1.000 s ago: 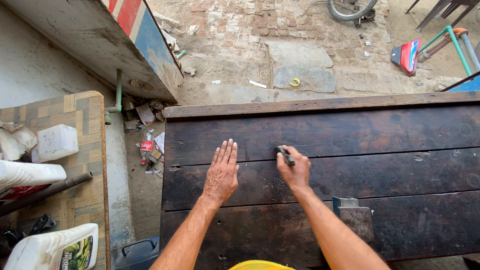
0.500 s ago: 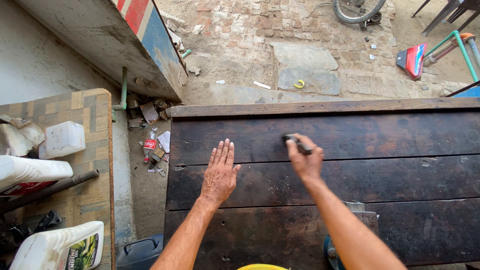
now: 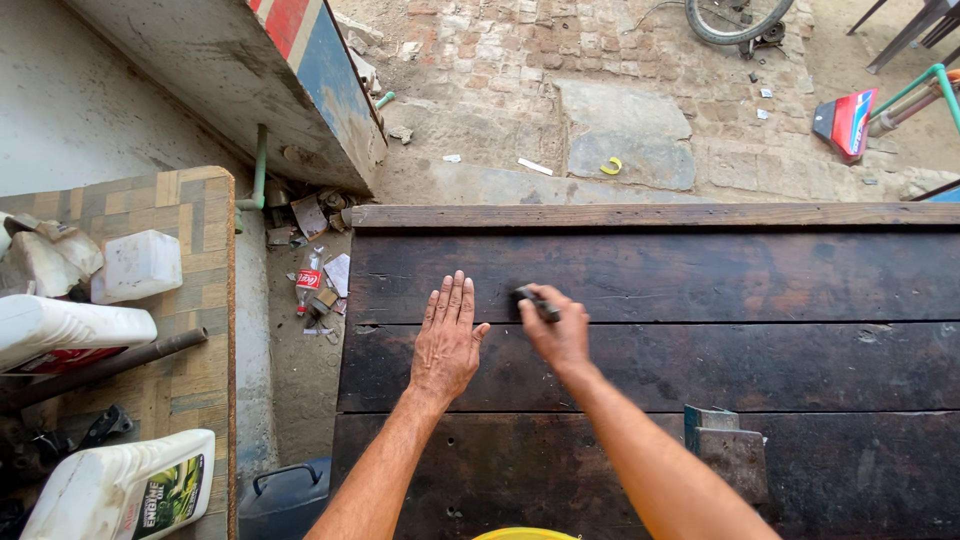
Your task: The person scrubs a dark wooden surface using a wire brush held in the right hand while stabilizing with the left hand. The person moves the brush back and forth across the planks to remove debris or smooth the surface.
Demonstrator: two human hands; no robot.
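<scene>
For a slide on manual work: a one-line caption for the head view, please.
Left hand flat on a dark wooden table while the right hand presses a small dark object to it.

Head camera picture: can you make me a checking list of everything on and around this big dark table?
Surface: dark wooden table of worn planks, scratched.
Job's things: small dark object pinched in the right hand, pressed to the wood.
Clutter: metal scraper on the table; white jugs on the side bench.
Grippers: left hand flat, fingers spread.
Cables: nothing seen.
Surroundings: brick ground, litter, bicycle wheel.
</scene>
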